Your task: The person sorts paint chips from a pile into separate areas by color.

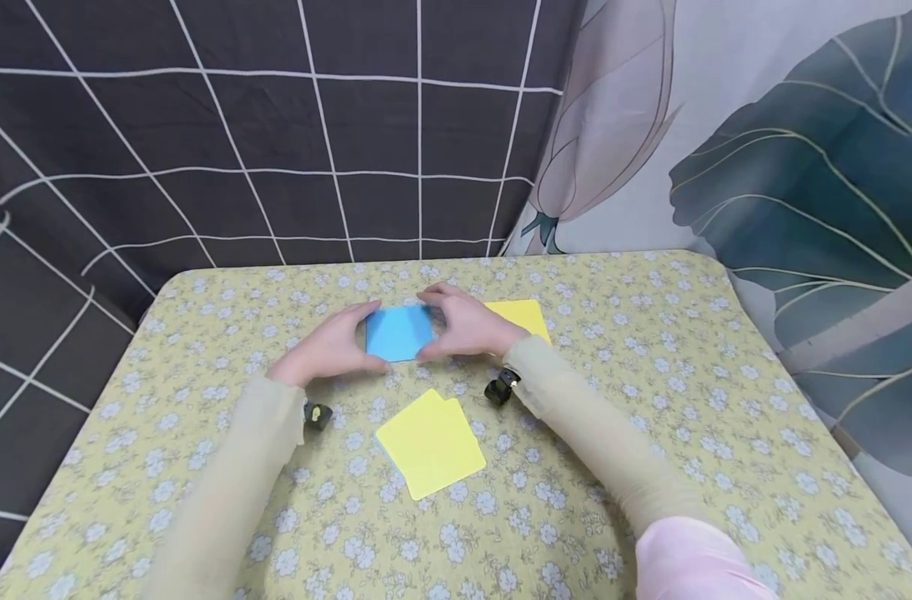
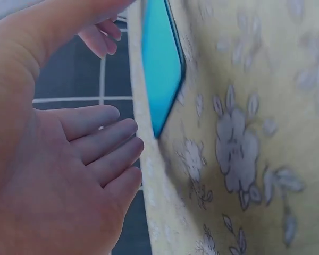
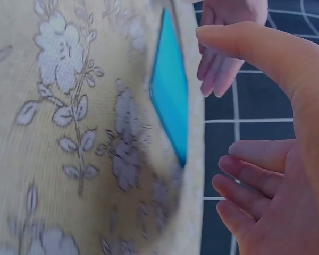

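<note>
The left hand (image 1: pixel 332 343) and right hand (image 1: pixel 467 323), fingers open, frame the flat blue square card (image 1: pixel 399 333) on the yellow floral surface (image 1: pixel 651 400), contact unclear; its handling appears in progress, whereas the overlapping yellow square cards (image 1: pixel 431 450) lie skewed, apparently not yet squared.

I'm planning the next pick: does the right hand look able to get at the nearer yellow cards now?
Likely yes: the right hand is beside the blue card, with only tablecloth visible between it and the nearer yellow cards.
</note>
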Available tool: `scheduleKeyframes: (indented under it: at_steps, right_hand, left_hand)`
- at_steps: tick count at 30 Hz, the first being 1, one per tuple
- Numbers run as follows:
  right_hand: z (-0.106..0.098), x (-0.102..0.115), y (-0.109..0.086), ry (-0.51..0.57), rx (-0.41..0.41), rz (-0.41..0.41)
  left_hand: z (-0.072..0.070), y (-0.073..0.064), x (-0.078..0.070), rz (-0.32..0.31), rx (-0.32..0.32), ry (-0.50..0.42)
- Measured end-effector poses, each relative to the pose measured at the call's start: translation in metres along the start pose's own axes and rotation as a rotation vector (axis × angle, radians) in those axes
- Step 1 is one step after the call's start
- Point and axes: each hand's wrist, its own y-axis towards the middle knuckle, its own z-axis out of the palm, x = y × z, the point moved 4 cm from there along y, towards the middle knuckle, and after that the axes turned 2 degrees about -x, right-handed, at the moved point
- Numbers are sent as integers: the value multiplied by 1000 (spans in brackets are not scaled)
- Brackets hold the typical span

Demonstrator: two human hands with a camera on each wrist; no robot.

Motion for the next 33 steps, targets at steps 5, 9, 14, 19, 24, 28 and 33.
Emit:
scheduleKeyframes:
  at_steps: [5, 9, 14, 19, 24, 28, 33]
  right_hand:
    - [-11, 4, -18, -4, -18, -32]
    - [-15, 9, -33, -5, 8, -50]
    - [-16, 13, -49, -38, 9, -97]
    - [-15, 14, -64, -57, 5, -96]
    - [-10, 17, -79, -82, 26, -109]
    - [-6, 19, -91, -91, 28, -115]
    - [-2, 22, -103, -114, 44, -126]
  left_hand:
    - [2, -17, -13, 33, -55, -8]
    - [7, -34, -26, 51, -86, -10]
    - [17, -55, -43, 79, -85, -16]
    - [29, -70, -57, 117, -85, 19]
    - [46, -84, -69, 160, -60, 73]
    - [57, -95, -78, 166, -10, 104]
    - [64, -105, -85, 168, -1, 146]
